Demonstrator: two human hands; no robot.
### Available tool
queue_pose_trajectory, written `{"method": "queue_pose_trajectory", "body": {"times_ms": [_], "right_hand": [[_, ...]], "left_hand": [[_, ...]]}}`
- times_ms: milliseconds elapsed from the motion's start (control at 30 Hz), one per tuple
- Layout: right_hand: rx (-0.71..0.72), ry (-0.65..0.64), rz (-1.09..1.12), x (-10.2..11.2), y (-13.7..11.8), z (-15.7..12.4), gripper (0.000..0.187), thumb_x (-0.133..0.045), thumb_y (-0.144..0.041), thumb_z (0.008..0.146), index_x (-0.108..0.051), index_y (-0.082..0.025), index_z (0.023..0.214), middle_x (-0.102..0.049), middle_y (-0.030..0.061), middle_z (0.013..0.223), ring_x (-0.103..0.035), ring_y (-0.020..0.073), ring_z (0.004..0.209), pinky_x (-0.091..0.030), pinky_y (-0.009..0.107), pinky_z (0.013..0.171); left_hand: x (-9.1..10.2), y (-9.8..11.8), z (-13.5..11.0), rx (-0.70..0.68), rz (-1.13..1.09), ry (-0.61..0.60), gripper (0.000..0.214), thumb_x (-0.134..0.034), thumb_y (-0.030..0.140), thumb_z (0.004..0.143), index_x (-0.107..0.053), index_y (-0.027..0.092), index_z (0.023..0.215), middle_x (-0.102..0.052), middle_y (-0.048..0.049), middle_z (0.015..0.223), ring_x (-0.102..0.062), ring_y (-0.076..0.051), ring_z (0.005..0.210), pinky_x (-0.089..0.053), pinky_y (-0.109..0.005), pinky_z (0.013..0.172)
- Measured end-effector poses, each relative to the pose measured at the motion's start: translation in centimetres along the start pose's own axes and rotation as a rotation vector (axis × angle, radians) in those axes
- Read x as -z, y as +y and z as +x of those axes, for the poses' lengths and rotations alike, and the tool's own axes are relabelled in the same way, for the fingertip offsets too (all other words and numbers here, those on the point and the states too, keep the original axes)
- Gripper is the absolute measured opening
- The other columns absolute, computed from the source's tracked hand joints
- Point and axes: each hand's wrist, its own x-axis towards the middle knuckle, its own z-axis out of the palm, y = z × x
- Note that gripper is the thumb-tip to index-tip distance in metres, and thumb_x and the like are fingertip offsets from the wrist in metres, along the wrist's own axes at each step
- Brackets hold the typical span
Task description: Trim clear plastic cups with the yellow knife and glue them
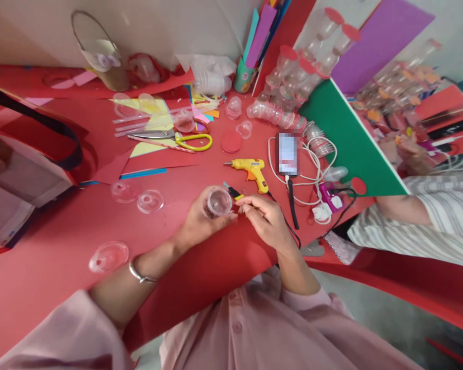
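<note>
A small clear plastic cup (219, 201) is gripped by my left hand (200, 218), its round mouth facing up toward me. Just right of its rim, my right hand (265, 218) is closed in a pinch; what the fingertips hold, if anything, is too small to make out. Behind the hands lies a black and yellow cutter knife (236, 194), partly hidden by the fingers. A yellow glue gun (250, 169) rests on its side beyond it, nozzle pointing left. Several clear domed lids (150, 201) lie on the red table (170, 177) to the left.
Scissors with yellow handles (193, 141) lie on paper at the back. A phone (287, 154), white cables and a purple power strip (332, 198) are at right. Stacked clear cups (281, 117) stand before a green board (343, 133). Another person's arm (405, 213) is at far right.
</note>
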Motion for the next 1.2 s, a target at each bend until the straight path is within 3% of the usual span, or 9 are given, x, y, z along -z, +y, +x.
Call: {"method": "queue_pose_trajectory", "body": {"times_ms": [233, 433, 700, 900, 1067, 1133, 1200], "right_hand": [[-0.015, -0.037, 0.108, -1.1, 0.8, -0.6, 0.023, -0.058, -0.033, 0.104, -0.077, -0.022, 0.110, -0.081, 0.0049, 0.096, -0.070, 0.0136, 0.077, -0.050, 0.023, 0.061], [-0.072, -0.036, 0.254, -1.5, 1.0, -1.2, 0.026, -0.060, -0.038, 0.104, -0.078, -0.022, 0.113, -0.080, 0.0051, 0.091, -0.070, 0.0132, 0.074, -0.053, 0.025, 0.061], [-0.012, -0.022, 0.159, -1.3, 0.7, -1.3, 0.031, -0.061, -0.040, 0.105, -0.078, -0.024, 0.125, -0.077, 0.0011, 0.082, -0.070, 0.0121, 0.069, -0.055, 0.025, 0.063], [0.065, 0.182, -0.036, -1.6, 0.4, -1.5, 0.017, -0.072, -0.037, 0.100, -0.083, -0.026, 0.098, -0.080, 0.0010, 0.079, -0.071, 0.0137, 0.065, -0.056, 0.027, 0.065], [0.101, 0.293, -0.203, -2.1, 0.8, -1.4, 0.038, -0.076, -0.049, 0.096, -0.072, -0.024, 0.069, -0.069, -0.0001, 0.063, -0.057, 0.0124, 0.057, -0.045, 0.029, 0.060], [0.123, 0.306, -0.237, -2.0, 0.7, -1.2, 0.039, -0.070, -0.048, 0.100, -0.071, -0.024, 0.070, -0.066, 0.0002, 0.064, -0.054, 0.0125, 0.059, -0.044, 0.029, 0.061], [0.122, 0.275, -0.209, -1.8, 0.5, -1.0, 0.029, -0.064, -0.044, 0.103, -0.077, -0.024, 0.087, -0.071, 0.0023, 0.077, -0.057, 0.0132, 0.064, -0.046, 0.029, 0.063]], "left_hand": [[0.0, -0.1, 0.4, 0.016, 0.031, 0.022, 0.062, -0.096, 0.058, 0.068, -0.063, 0.020, 0.105, -0.074, -0.0031, 0.091, -0.070, -0.016, 0.078, -0.058, -0.028, 0.070], [-0.1, -0.2, 0.2, 0.012, 0.083, 0.051, 0.052, -0.092, 0.053, 0.075, -0.063, 0.021, 0.104, -0.072, -0.0009, 0.087, -0.067, -0.014, 0.073, -0.057, -0.026, 0.067], [-0.1, -0.2, 0.1, -0.015, 0.119, 0.063, 0.044, -0.088, 0.047, 0.080, -0.063, 0.021, 0.105, -0.072, -0.0014, 0.089, -0.068, -0.014, 0.075, -0.057, -0.027, 0.068], [0.1, -0.5, 0.1, -0.011, 0.157, 0.079, 0.047, -0.089, 0.046, 0.079, -0.062, 0.021, 0.109, -0.070, -0.0010, 0.090, -0.065, -0.014, 0.076, -0.056, -0.028, 0.069], [0.2, -0.7, 0.2, -0.005, 0.193, 0.067, 0.052, -0.090, 0.050, 0.077, -0.062, 0.021, 0.110, -0.069, -0.0010, 0.091, -0.065, -0.015, 0.078, -0.055, -0.028, 0.072], [0.2, -0.7, 0.2, 0.001, 0.193, 0.070, 0.054, -0.092, 0.051, 0.076, -0.061, 0.022, 0.110, -0.070, -0.0012, 0.092, -0.066, -0.015, 0.079, -0.056, -0.028, 0.074], [0.2, -0.5, 0.1, 0.001, 0.151, 0.048, 0.057, -0.092, 0.050, 0.075, -0.060, 0.022, 0.113, -0.071, -0.0030, 0.098, -0.067, -0.016, 0.083, -0.057, -0.029, 0.076]]}}
